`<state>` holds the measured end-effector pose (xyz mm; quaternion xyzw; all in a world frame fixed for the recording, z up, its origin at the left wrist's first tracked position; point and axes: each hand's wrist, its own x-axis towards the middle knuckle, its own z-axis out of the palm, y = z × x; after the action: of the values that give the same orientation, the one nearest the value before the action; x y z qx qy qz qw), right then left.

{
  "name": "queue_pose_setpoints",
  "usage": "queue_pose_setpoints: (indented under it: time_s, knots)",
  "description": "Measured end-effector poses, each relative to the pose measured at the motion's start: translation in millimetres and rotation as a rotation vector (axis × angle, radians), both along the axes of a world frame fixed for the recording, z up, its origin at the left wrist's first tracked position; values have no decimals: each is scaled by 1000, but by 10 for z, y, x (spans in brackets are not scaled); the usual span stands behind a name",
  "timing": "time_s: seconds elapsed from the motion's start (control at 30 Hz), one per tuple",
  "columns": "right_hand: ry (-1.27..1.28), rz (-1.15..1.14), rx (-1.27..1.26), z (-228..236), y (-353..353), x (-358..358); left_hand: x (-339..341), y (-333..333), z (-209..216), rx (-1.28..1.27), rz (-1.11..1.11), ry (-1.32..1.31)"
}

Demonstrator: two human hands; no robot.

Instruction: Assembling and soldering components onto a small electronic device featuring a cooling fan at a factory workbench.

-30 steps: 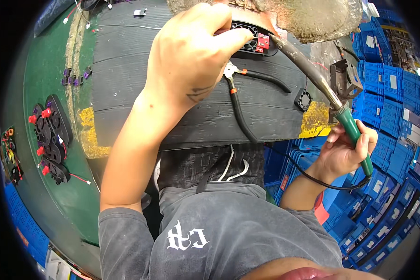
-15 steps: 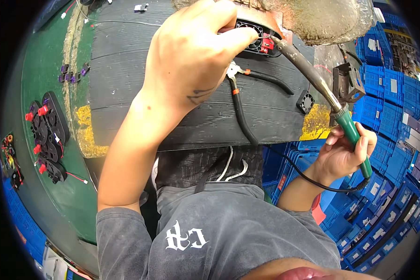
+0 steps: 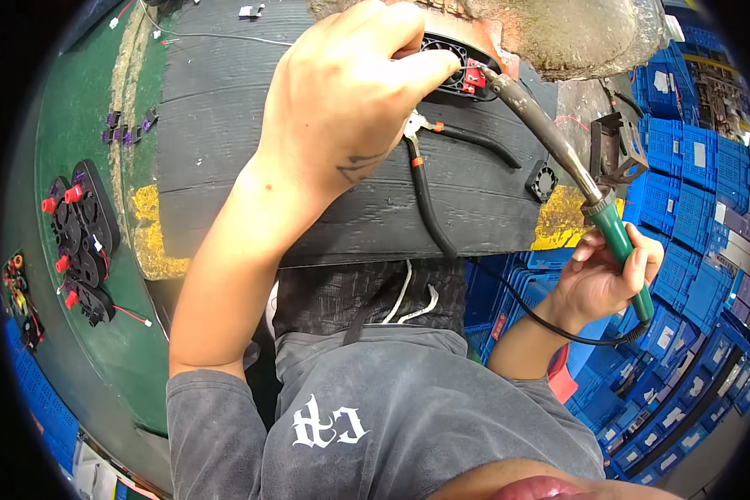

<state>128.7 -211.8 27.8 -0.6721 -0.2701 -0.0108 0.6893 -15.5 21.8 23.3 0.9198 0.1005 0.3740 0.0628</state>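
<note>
My right hand (image 3: 608, 271) is wrapped round the green handle of a soldering iron (image 3: 550, 137). Its tip meets a red part (image 3: 475, 77) at the right end of a black oval housing with a small fan (image 3: 452, 79) in it. My left hand (image 3: 350, 79) is closed in a pinch over the housing's left part and hides it. From its fingertips a thin end of solder wire (image 3: 470, 67) reaches the iron's tip; a long grey strand (image 3: 225, 39) runs in from the left behind the hand. Pliers with black handles (image 3: 425, 192) lie just below the housing, their jaws partly covered by my left hand.
A small loose fan (image 3: 542, 182) and a metal iron stand (image 3: 617, 150) sit at the bench's right. Several black housings with red parts (image 3: 83, 217) and small purple-black pieces (image 3: 125, 133) lie on the green surface at left. Blue crates (image 3: 683, 200) are stacked at right.
The iron's handle and my right hand have shifted slightly to the left, while the tip stays at the red part. My left hand keeps its pinch in nearly the same place.
</note>
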Motion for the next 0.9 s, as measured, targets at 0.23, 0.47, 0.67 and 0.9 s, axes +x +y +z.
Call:
queue_pose_setpoints:
  time_s: [0.23, 0.47, 0.67, 0.9]
  knots:
    - [-2, -15, -15, -6, 8, 4, 16, -4, -2, -22, -12, -8]
    - [-35, -50, -18, 6, 6, 2, 39, -12, -38, -26, -9, -16]
    - [-52, -54, -21, 12, 18, -24, -18, -3, -18, -21, -10, -13]
    - [-67, -75, -47, 29, 2, -30, -14, -12, -7, -33, -7, -21]
